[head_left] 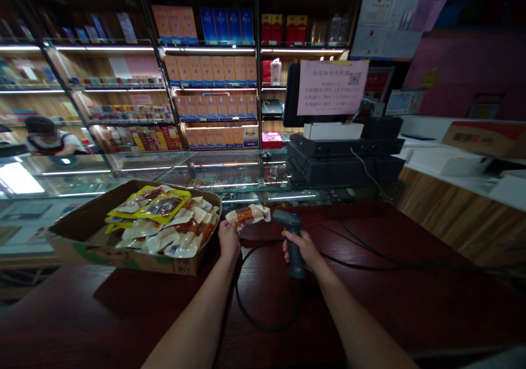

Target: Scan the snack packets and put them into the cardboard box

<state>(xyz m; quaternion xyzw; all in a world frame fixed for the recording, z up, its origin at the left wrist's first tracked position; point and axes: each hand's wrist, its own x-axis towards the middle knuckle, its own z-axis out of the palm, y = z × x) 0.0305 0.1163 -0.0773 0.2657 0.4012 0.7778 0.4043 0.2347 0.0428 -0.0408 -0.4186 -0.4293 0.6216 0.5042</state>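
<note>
My left hand (228,239) is closed on a small sealed snack packet (248,215), clear with an orange-red middle, held up just right of a cardboard box. My right hand (302,249) grips the handle of a dark barcode scanner (291,237), whose head points toward the packet a short gap away. The scanner's black cable (263,314) loops over the dark red counter (370,303) between my forearms. The open cardboard box (82,232) at the left holds several similar packets, with yellow-edged packets (158,203) on top.
A till with a monitor and printer (341,155) stands behind, a pink notice (332,86) taped to it. A glass display counter (164,174) runs behind the box. Shelves of boxed goods (213,73) fill the back wall. A person (45,136) is at far left.
</note>
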